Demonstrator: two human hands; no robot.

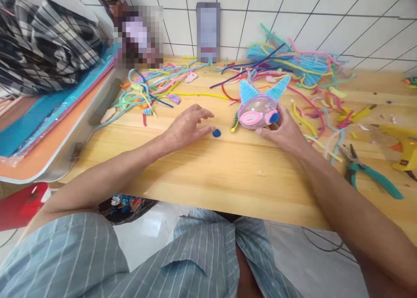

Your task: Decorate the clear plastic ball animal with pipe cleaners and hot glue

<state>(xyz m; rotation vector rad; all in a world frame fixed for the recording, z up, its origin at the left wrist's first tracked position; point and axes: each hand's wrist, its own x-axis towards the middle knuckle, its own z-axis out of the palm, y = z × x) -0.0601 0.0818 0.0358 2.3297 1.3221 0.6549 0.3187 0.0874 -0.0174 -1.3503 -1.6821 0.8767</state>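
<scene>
In my right hand [282, 130] is a craft ball [259, 104], clear in the middle with a lilac pipe-cleaner rim. Two blue pointed ears [249, 91] stand on its top, and pink oval coils sit on its front. A dark blue coil [274, 117] shows at its right, close to my fingers. My left hand [187, 126] hovers over the table with thumb and fingers apart and nothing between them. Just off its thumb tip lies a small dark blue coiled disc [216, 133]. A green and yellow twisted piece [234, 122] rests beside the ball.
Loose pipe cleaners [146, 91] are strewn along the back, with a blue bundle [302, 67] at right. Teal-handled pliers [371, 174] and a yellow glue gun [400, 144] lie on the right. A phone [208, 33] leans on the tiled wall. A plastic bin [52, 167] stands left.
</scene>
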